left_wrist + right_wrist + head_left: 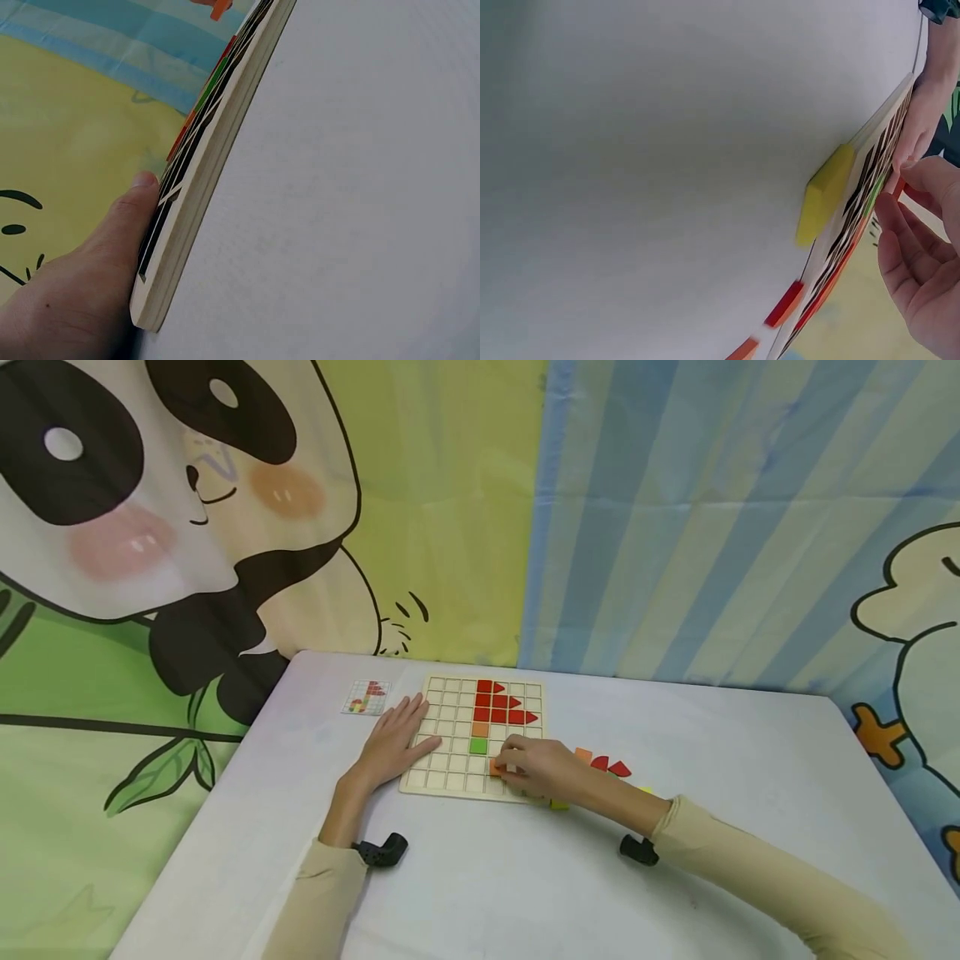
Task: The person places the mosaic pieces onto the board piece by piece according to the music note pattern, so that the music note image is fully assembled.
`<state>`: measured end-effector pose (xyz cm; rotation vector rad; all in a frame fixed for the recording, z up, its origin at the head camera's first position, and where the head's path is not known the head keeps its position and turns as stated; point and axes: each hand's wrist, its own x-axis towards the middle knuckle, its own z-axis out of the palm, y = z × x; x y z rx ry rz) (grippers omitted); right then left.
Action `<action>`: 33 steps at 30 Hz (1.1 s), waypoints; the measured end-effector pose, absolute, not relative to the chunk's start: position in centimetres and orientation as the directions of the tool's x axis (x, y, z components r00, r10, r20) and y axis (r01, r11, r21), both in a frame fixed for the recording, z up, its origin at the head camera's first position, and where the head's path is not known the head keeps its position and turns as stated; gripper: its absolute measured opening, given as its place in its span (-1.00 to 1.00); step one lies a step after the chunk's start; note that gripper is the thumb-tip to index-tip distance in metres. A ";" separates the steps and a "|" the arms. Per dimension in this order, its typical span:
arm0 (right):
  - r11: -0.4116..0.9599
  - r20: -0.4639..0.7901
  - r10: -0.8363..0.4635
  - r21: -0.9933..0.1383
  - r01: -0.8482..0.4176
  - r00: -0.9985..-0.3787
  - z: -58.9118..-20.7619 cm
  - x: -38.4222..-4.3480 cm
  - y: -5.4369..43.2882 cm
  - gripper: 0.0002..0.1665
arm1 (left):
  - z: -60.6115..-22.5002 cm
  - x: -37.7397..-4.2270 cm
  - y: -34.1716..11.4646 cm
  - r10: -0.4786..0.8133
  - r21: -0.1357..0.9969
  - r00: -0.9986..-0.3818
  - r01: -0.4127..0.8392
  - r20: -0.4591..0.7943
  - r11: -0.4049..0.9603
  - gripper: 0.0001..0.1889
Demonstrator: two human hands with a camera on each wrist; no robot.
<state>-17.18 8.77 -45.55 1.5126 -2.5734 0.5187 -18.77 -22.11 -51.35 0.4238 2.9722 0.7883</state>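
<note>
Nearby, a yellow block (559,804) lies beside the board (442,779), where a low wrist might nudge it. The right hand (536,762) pinches an orange block (495,767) over the near rows; a loose pinch could drop it askew. Should the left hand (393,742), fingers straight along the left edge, push, the red pieces (496,716) beyond could shift.

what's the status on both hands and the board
Right hand pinching orange block over board; left hand at board's left edge. Red pieces, orange square, green square set on board. Yellow block beside near edge; nothing seen blocking.
</note>
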 end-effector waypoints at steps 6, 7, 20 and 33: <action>0.447 0.204 -0.850 -0.209 -0.870 -0.486 -45.5 -17.8 6.6 -0.88 | -51.4 -18.8 -22.0 0.269 0.493 -0.963 0.240 0.013 0.836 -0.11; 0.448 0.188 -0.853 -0.215 -0.868 -0.487 -45.5 -17.8 6.4 -0.89 | -51.4 -18.7 -22.0 0.269 0.493 -0.963 0.239 0.010 0.837 -0.12; 0.503 0.115 -0.839 -0.205 -0.840 -0.531 -45.7 -17.9 4.6 -0.90 | -51.4 -19.0 -22.2 0.266 0.486 -0.964 0.238 0.013 0.841 -0.13; 0.503 0.081 -0.810 -0.415 -0.758 -0.581 -44.7 -17.2 7.5 -0.74 | -51.2 -18.9 -22.0 0.264 0.481 -0.964 0.246 0.031 0.841 -0.11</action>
